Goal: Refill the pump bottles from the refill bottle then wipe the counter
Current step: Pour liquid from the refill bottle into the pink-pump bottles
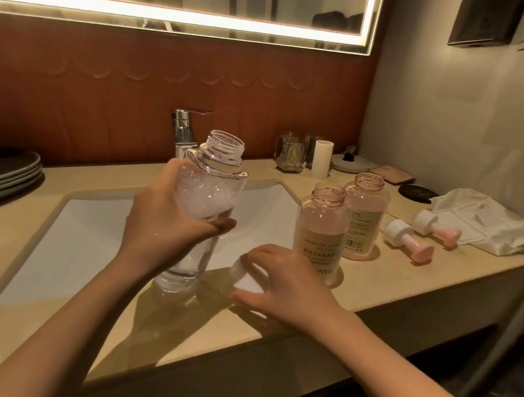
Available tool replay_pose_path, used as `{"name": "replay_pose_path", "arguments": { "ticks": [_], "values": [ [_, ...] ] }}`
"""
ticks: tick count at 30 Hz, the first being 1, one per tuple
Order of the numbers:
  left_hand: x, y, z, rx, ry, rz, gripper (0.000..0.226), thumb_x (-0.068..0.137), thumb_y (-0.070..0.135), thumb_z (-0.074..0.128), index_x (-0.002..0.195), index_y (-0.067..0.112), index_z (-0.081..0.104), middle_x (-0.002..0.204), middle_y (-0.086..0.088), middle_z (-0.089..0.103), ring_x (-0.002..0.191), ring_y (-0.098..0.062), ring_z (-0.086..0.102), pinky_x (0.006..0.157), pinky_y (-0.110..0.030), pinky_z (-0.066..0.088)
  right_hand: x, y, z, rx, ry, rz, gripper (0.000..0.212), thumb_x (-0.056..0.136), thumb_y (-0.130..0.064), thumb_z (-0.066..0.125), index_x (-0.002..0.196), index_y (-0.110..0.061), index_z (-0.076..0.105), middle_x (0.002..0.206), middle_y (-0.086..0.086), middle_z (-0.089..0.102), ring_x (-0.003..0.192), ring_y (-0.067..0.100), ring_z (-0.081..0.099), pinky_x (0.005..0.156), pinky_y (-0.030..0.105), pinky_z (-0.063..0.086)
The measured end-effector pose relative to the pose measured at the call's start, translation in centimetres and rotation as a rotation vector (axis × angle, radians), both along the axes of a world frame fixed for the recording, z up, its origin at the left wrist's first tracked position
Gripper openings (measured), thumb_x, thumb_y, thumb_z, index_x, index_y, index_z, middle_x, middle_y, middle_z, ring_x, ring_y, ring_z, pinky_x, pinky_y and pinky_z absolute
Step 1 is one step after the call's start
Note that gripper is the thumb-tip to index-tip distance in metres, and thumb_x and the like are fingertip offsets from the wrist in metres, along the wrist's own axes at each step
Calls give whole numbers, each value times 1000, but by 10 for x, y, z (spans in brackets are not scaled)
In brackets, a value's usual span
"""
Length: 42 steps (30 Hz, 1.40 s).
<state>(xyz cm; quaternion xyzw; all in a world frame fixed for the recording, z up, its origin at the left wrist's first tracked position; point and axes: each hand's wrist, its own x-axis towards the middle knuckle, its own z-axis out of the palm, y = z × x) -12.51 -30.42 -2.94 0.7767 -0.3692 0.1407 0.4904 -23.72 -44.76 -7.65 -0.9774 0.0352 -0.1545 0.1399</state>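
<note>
Over sink (95, 229), left hand (167, 220) gripping foamy uncapped refill bottle (202, 211)

Both bare forearms reach forward from the lower edge. The left hand (167, 220) is raised, its grip wrapped round a clear bottle (202, 211), thumb in front. The right hand (284, 281) sits lower, palm down, fingers curled over a white cap (246, 276).

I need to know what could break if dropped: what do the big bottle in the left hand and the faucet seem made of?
The big bottle looks like clear plastic, maybe glass: see-through walls, moulded threaded neck, foam showing inside. The faucet looks like polished chrome metal, mirror-bright with sharp reflections.
</note>
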Motion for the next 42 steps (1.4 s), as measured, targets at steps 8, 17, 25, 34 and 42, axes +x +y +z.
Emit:
{"name": "replay_pose_path", "arguments": {
  "ticks": [8, 17, 25, 34, 42],
  "values": [
    [-1, -3, 3, 63, -66, 5, 75, 54, 41, 87, 117, 25, 49, 116, 0, 60, 100, -21, 56, 66, -26, 47, -11, 9, -18, 288, -253, -61, 62, 82, -58, 60, 134, -25, 51, 134, -12, 54, 121, -3, 44, 97, 7, 28],
    [-5, -24, 23, 244, -175, -15, 81, 56, 39, 87, 124, 23, 47, 115, -4, 62, 94, -18, 53, 68, -30, 40, -21, 19, -13, 1141, -452, -3, 49, 80, -42, 65, 125, -37, 47, 129, -11, 56, 120, 2, 53, 105, 28, 42],
    [-7, -39, 27, 371, -278, -3, 75, 58, 46, 84, 119, 23, 47, 89, 4, 58, 73, -16, 52, 52, -26, 36, -6, 23, 21, 1661, -316, 24, 75, 68, -43, 67, 137, -34, 38, 111, -5, 63, 117, 18, 55, 110, 39, 36],
    [-6, -48, 29, 460, -338, 16, 75, 54, 54, 71, 117, 24, 46, 75, 7, 51, 76, -24, 52, 61, -33, 40, 22, 19, 35, 1684, -283, -140, 90, 75, -41, 74, 146, -36, 19, 133, 3, 53, 124, 20, 47, 111, 38, 30],
    [-6, -58, 40, 498, -392, 3, 64, 62, 51, 69, 118, 28, 48, 57, 14, 41, 65, -21, 45, 58, -30, 34, 29, 21, 42, 1786, -277, -176, 45, 80, -42, 70, 119, -23, 57, 114, -1, 67, 111, 12, 56, 95, 28, 36]
  ]
}}
